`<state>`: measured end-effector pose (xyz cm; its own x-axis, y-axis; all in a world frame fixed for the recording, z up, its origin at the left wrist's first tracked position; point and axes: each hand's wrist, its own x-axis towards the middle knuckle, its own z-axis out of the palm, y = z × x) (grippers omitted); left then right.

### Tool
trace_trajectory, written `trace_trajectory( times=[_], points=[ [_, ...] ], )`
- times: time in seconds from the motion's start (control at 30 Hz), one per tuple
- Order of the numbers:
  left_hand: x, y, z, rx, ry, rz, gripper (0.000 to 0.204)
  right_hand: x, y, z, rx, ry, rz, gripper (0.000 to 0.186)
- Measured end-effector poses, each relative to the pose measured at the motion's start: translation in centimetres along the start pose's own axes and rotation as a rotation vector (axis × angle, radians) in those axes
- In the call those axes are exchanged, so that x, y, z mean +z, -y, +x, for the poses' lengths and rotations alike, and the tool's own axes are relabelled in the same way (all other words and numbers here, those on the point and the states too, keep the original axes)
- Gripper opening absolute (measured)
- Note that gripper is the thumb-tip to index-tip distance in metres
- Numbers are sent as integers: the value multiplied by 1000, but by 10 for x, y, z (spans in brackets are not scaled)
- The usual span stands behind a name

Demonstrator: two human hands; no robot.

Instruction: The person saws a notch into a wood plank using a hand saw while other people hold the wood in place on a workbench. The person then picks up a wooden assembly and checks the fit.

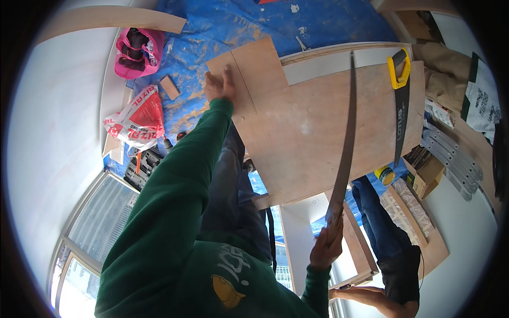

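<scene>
My left hand [219,86] grips the left edge of a small plywood board [261,62] at the far left of the work surface. A thin dark line runs across this board beside the hand. My right hand [326,247] is closed around the handle end of a hand saw [348,132]. The saw's long blade points away from me, above a large wooden panel [297,143], and I cannot tell whether it touches. A second hand saw [401,100] with a yellow and black handle lies on the panel's right side.
A blue tarp [222,24] with sawdust covers the floor. On the left are a pink bag [139,53], a red-and-white sack [139,122] and an open tool case [142,168]. Another person [387,249] is at the lower right, near a metal folding ladder [450,156] and a cardboard box [428,177].
</scene>
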<state>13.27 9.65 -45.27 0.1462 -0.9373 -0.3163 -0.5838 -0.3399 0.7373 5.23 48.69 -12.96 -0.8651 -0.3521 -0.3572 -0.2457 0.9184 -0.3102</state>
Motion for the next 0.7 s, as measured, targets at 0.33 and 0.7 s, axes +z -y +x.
trace_trajectory(
  times=[0.33,0.7],
  points=[
    [4,-1,-1,14,1,66,72,-61,26,-94,-273,278,-3,39],
    [-2,-9,-5,-8,4,53,74,-53,34,-87,-288,287,-19,39]
  ],
)
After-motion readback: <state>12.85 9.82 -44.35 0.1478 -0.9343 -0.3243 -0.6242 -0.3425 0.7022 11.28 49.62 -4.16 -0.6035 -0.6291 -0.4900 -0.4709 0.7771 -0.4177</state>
